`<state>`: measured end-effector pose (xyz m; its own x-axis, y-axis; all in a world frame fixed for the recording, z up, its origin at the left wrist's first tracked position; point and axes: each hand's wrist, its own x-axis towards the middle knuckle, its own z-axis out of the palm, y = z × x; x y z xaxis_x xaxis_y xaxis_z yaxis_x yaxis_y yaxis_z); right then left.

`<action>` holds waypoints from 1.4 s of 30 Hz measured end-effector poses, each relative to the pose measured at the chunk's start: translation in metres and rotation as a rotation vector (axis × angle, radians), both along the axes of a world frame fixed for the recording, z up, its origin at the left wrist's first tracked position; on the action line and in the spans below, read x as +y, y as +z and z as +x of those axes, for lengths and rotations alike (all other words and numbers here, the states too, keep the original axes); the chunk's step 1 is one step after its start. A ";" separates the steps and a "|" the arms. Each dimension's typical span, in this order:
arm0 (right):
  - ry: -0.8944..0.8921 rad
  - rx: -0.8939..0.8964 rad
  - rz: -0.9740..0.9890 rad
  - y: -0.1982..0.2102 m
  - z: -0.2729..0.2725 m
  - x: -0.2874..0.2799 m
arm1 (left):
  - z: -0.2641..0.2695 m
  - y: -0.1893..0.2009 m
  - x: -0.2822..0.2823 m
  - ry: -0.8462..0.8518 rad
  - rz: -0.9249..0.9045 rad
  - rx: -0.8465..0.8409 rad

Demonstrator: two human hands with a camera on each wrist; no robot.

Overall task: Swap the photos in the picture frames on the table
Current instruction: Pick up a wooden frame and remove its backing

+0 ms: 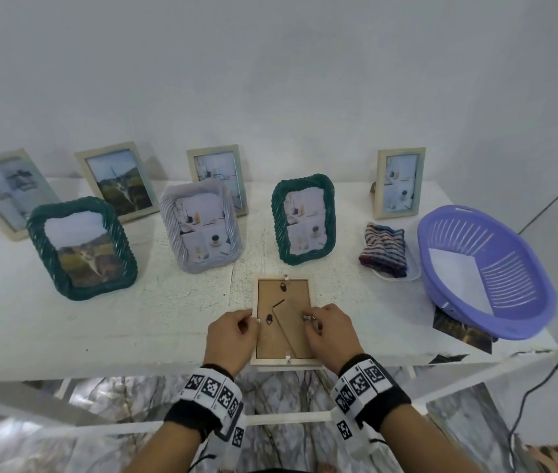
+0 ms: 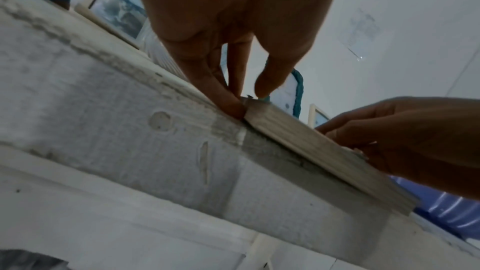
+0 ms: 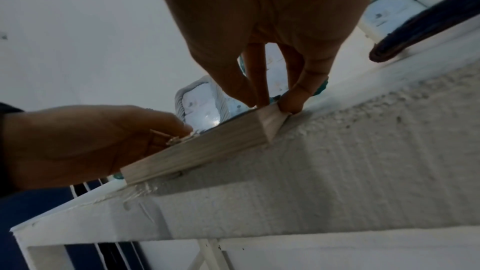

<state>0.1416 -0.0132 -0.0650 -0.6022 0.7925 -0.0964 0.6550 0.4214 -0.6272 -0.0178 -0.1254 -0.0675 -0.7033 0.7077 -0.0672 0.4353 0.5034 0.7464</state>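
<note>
The frame (image 1: 284,322) under my hands has a brown back and a pale wood edge. Two rope frames (image 1: 81,247) are dark green, one (image 1: 200,227) is light purple. The basket (image 1: 486,271) is purple. The cloth (image 1: 383,249) has stripes. The surface (image 1: 134,319) is white.

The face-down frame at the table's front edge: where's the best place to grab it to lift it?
Probably by its two long side rails, one hand from each side. The frame lies flat on its face on the table, near end overhanging the edge, so fingers could also hook under there. Avoid the back panel: its stand and clips sit there. The left hand and right hand already flank it.
</note>
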 end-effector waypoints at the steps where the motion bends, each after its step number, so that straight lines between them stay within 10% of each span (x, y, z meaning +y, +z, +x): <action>1: 0.006 -0.014 0.002 0.000 -0.001 0.000 | 0.000 -0.001 0.000 -0.001 -0.005 -0.007; 22: 0.132 0.019 -0.074 0.004 0.011 0.023 | 0.000 -0.001 0.016 0.036 -0.066 0.032; 42: 0.212 -0.388 0.217 0.021 -0.067 0.070 | -0.012 -0.028 -0.001 -0.092 0.180 -0.181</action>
